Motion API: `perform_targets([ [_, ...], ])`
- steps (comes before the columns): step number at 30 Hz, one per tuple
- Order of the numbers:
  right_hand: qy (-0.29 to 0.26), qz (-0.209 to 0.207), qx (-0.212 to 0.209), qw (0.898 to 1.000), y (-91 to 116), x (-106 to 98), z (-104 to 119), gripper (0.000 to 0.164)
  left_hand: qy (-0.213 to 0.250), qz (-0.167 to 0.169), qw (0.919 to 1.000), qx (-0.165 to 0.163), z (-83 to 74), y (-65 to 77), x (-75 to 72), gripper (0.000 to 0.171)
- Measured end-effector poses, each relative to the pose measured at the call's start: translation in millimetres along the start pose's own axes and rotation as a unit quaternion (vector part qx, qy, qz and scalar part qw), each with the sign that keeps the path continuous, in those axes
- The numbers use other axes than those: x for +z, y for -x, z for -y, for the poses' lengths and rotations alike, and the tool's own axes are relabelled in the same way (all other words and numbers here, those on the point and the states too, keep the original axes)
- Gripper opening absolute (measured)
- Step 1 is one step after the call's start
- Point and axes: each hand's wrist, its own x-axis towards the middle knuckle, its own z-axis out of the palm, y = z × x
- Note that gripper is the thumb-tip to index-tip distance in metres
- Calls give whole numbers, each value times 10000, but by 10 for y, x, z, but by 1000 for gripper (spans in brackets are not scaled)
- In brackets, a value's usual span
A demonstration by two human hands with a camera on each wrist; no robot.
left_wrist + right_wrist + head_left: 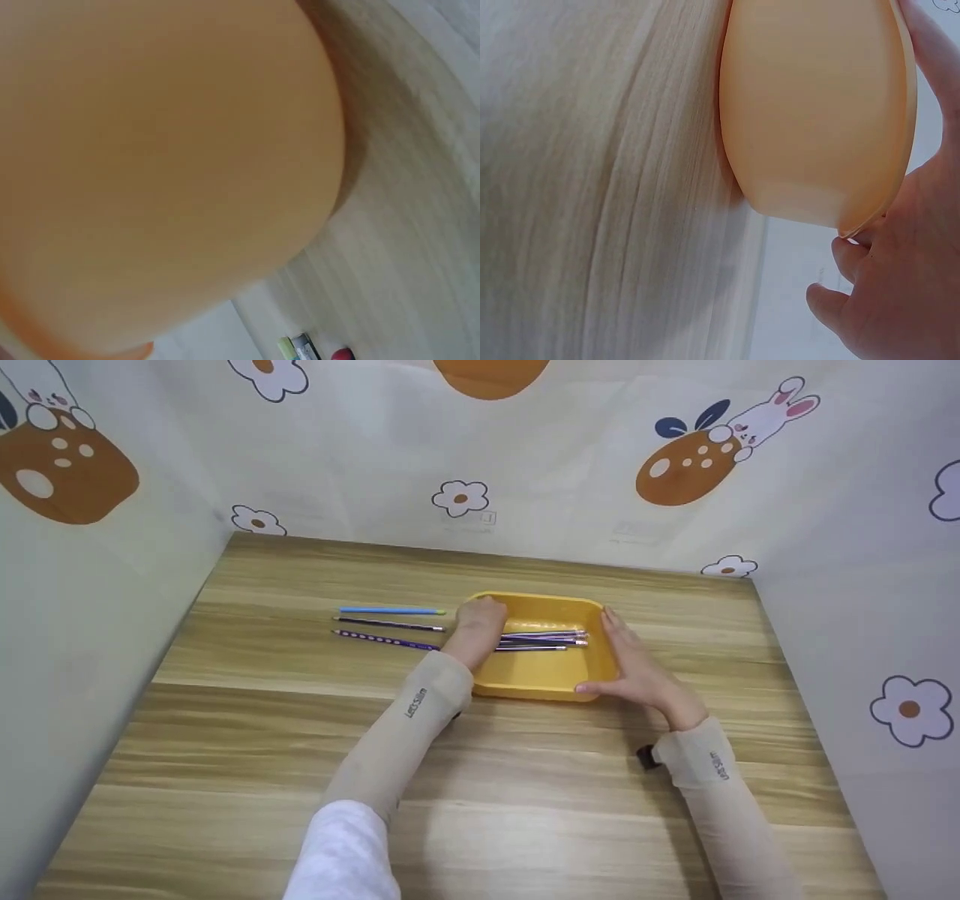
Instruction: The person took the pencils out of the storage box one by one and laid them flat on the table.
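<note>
A yellow plastic box (540,691) sits on the table, its outer wall filling much of both wrist views. Over its left end is my left hand (480,626), bent downward with the fingers hidden; I cannot tell what they hold. Several pencils (544,641) lie in the box, eraser ends to the right, their other ends hidden by that hand. My right hand (637,667) grips the box's right end, thumb at the front corner and fingers along the right side.
Left of the box, a light blue pencil (390,610), a dark pencil (390,623) and a purple dotted pencil (382,640) lie in a loose row on the wood-grain table (247,735). Printed curtains (555,502) stand behind and at both sides.
</note>
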Motion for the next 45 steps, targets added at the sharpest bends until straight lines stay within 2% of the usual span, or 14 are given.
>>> perform_targets([
  [6, 16, 56, -106, 9999, -23, 6, 16, 131, 292, 42, 9990, 322, 72, 89, -18, 20],
  [10, 70, 28, -123, 9999, -28, -2, 12, 130, 1019, 60, 9933, 547, 139, 135, -83, 12],
  [13, 41, -32, -171, 9998, -16, -14, 1, 129, 1838, 127, 9812, 577, 189, 146, -124, 10],
  [15, -16, -53, -212, 9998, -7, -22, -7, 129, 2388, 130, 9694, 547, 223, 146, -135, 10],
  [17, -23, -66, -224, 9997, 0, -26, -13, 128, 2948, 101, 9543, 487, 255, 143, -135, 9],
  [20, -22, -64, -218, 9997, 0, -28, -17, 128, 3705, -47, 9281, 364, 290, 144, -131, 6],
  [22, -11, -67, -217, 9997, -2, -28, -19, 128, 4183, -131, 9079, 235, 303, 148, -132, 4],
  [28, -49, -67, -195, 9998, -4, -28, -20, 129, 5396, -396, 8409, -132, 342, 169, -179, 9],
  [30, -36, -74, -198, 9998, -7, -28, -21, 129, 5764, -515, 8153, -188, 368, 174, -192, 11],
  [34, -4, -71, -188, 9998, -8, -17, -20, 129, 6504, -715, 7559, -230, 462, 184, -190, 17],
  [37, 31, -49, -153, 9999, 1, -11, -22, 129, 6871, -819, 7214, -269, 570, 194, -185, 18],
  [40, 21, -19, -86, 10000, 13, -10, -25, 129, 7097, -914, 6978, -326, 707, 214, -195, 15],
  [41, 1, -26, -95, 10000, 15, -8, -25, 129, 7189, -972, 6875, -337, 759, 226, -199, 14],
  [45, -64, -28, -110, 9999, 7, 13, -27, 130, 7583, -1229, 6390, -400, 990, 293, -217, 9],
])
